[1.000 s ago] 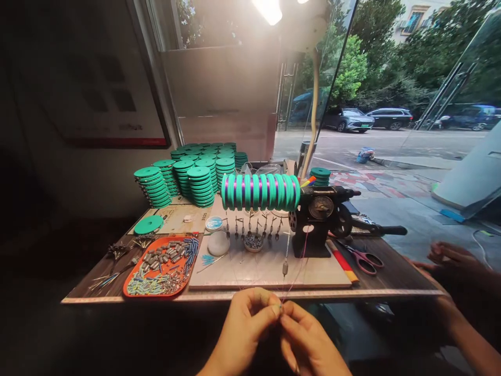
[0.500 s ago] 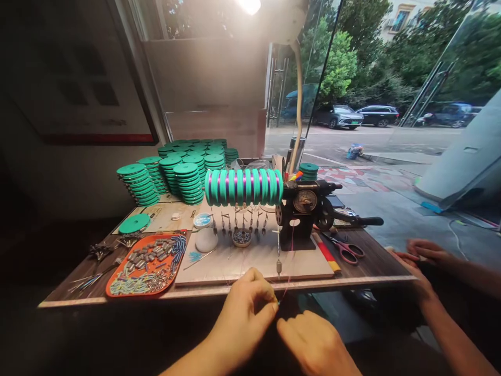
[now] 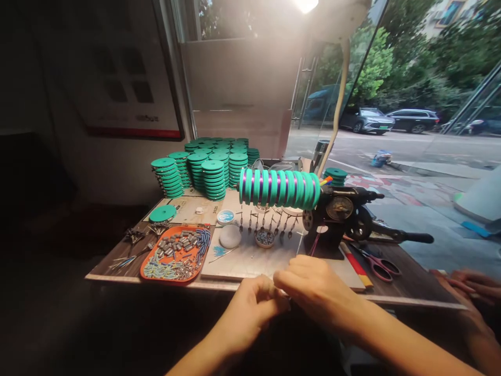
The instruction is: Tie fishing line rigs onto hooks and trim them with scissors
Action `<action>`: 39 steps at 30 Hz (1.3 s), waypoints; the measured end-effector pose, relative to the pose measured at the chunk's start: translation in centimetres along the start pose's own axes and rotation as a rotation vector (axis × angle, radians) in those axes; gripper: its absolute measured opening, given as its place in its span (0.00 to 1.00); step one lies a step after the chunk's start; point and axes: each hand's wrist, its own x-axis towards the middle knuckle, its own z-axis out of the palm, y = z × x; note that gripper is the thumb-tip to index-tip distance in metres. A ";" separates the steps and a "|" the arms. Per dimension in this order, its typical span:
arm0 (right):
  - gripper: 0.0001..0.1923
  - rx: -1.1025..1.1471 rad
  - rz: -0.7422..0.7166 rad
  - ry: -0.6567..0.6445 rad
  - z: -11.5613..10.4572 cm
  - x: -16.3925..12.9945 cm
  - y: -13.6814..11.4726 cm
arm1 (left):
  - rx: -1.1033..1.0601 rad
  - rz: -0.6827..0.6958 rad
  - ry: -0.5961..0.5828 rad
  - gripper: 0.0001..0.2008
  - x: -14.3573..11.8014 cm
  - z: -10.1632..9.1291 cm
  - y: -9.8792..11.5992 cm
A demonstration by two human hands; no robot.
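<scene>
At the near table edge, six o'clock from the row of teal plastic spools (image 3: 279, 188), the left hand (image 3: 250, 308) and right hand (image 3: 313, 287) meet fingertip to fingertip, seemingly pinching a thin pinkish fishing line (image 3: 314, 244) — light, limp, slippery, best gripped close to the fingertips.

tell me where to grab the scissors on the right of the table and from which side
Grip the scissors by the pink finger loops, coming from the near right edge of the table. The loops lie toward that edge, while the blades point back toward the black winder, which crowds that end.
</scene>
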 end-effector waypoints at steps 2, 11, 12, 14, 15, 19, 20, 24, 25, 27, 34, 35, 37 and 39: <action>0.19 -0.021 -0.018 0.044 0.2 -0.4 -0.2 | -0.021 0.026 0.011 0.17 0.1 0.1 -0.2; 0.14 0.052 0.239 -0.021 -0.4 -0.3 -0.2 | 0.386 0.329 0.272 0.10 0.0 1.7 -0.4; 0.13 0.073 0.278 -0.041 -0.5 -0.2 -0.2 | 0.511 0.414 0.318 0.09 -0.1 1.8 -0.6; 0.13 0.116 0.359 -0.080 -0.8 0.1 -0.1 | 0.756 0.621 0.396 0.08 -0.1 1.9 -1.2; 0.12 0.137 0.397 -0.100 -0.9 0.3 -0.1 | 0.861 0.742 0.437 0.08 -0.1 1.9 -1.5; 0.07 0.196 0.511 -0.181 -1.5 1.7 0.6 | 1.060 1.139 0.507 0.11 0.4 1.7 -2.2; 0.06 0.206 0.528 -0.199 -1.6 2.0 0.8 | 1.067 1.181 0.479 0.12 0.5 1.6 -2.0; 0.05 0.236 0.568 -0.235 -2.0 2.4 0.9 | 0.928 1.052 0.252 0.11 0.3 1.5 -1.2; 0.05 0.247 0.570 -0.222 -2.1 2.0 0.7 | 0.832 0.931 0.200 0.10 0.2 1.5 -1.1; 0.05 0.295 0.557 -0.113 -2.4 0.5 0.0 | 0.553 0.621 0.125 0.08 0.1 1.8 -1.1; 0.06 0.300 0.615 0.375 -0.9 -8.5 -2.7 | -0.255 -0.161 -0.042 0.10 1.8 4.1 -2.1; 0.08 0.269 0.574 0.387 -0.2 -9.6 -2.9 | -0.304 -0.230 -0.059 0.11 2.0 4.5 -2.1; 0.10 0.148 0.411 0.410 1.3 -11.2 -3.1 | -0.362 -0.329 -0.077 0.11 2.3 5.0 -1.7; 0.11 -0.026 0.260 0.463 2.5 -12.0 -3.1 | -0.400 -0.377 -0.079 0.11 2.2 5.4 -1.1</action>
